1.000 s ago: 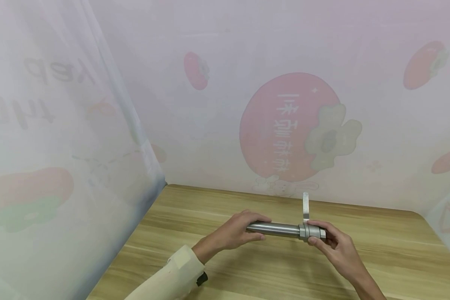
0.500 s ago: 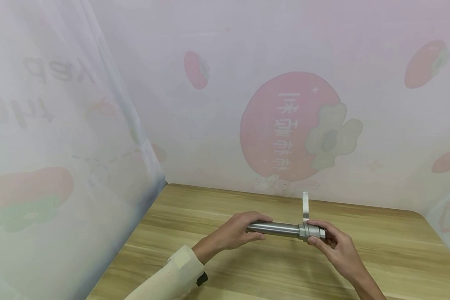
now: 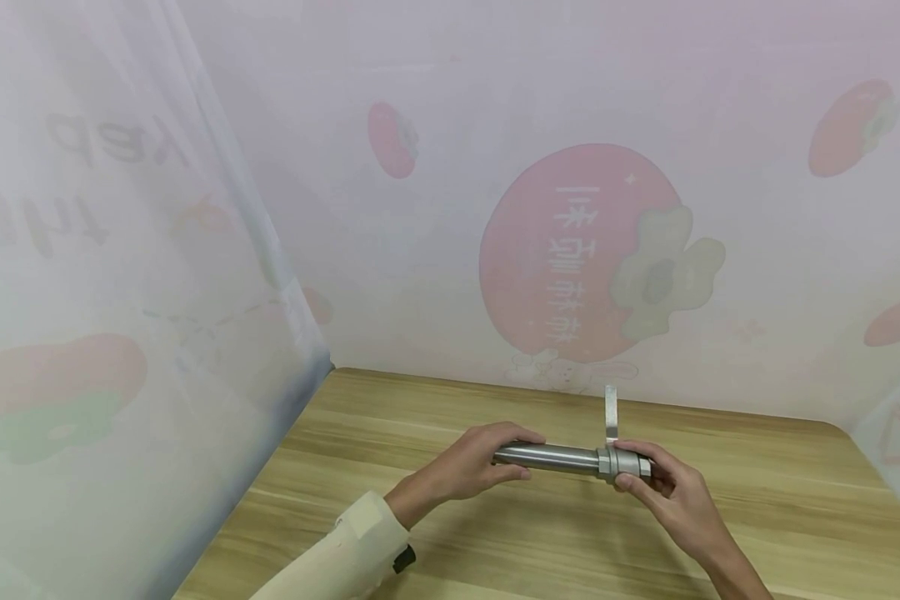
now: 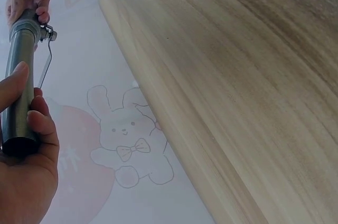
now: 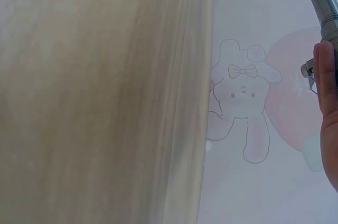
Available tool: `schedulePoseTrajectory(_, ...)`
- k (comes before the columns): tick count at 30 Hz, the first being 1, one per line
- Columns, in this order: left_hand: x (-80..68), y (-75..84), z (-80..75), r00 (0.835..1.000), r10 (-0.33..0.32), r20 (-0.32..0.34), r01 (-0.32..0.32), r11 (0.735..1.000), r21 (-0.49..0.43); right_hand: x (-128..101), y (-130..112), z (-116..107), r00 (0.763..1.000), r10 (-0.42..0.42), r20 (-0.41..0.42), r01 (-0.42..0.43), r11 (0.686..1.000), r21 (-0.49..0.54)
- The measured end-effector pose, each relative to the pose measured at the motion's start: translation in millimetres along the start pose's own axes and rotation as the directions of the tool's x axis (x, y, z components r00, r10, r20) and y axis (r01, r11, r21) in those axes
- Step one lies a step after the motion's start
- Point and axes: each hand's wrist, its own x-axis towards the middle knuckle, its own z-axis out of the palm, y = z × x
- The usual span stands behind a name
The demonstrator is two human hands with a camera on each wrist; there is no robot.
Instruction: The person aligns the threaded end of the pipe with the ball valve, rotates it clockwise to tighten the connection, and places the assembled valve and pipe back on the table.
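A metal pipe (image 3: 551, 457) lies level above the table, its right end meeting a ball valve (image 3: 626, 464). My left hand (image 3: 468, 461) grips the pipe near its left end, thumb on the near side; the open pipe end (image 4: 21, 146) shows in the left wrist view. With thumb and fingers, my right hand (image 3: 678, 500) holds the valve body, hiding part of its right end. The flat lever handle (image 3: 611, 414) points away from me toward the back. Threads (image 5: 330, 17) show on the pipe beside the valve in the right wrist view.
The wood-grain table (image 3: 390, 408) extends under both hands. Behind it hangs a pale printed curtain (image 3: 450, 250) with fruit pictures, and another curtain (image 3: 120, 283) closes off the left side. A dark object (image 3: 403, 557) sits at the left cuff.
Hardly anything differs. Both hands stay in the same place on the pipe and valve, and the lever keeps pointing to the back.
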Motion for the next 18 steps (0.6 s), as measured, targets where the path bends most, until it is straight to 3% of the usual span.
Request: schedulePoseTrajectory(18, -0.4, 1.3, -0.5, 1.000, -0.017, 0.004, 0.018, 0.999, -0.043, -0.6, 0.1, -0.4, 1.000, -0.009, -0.003, 0.009, 1.000, -0.003)
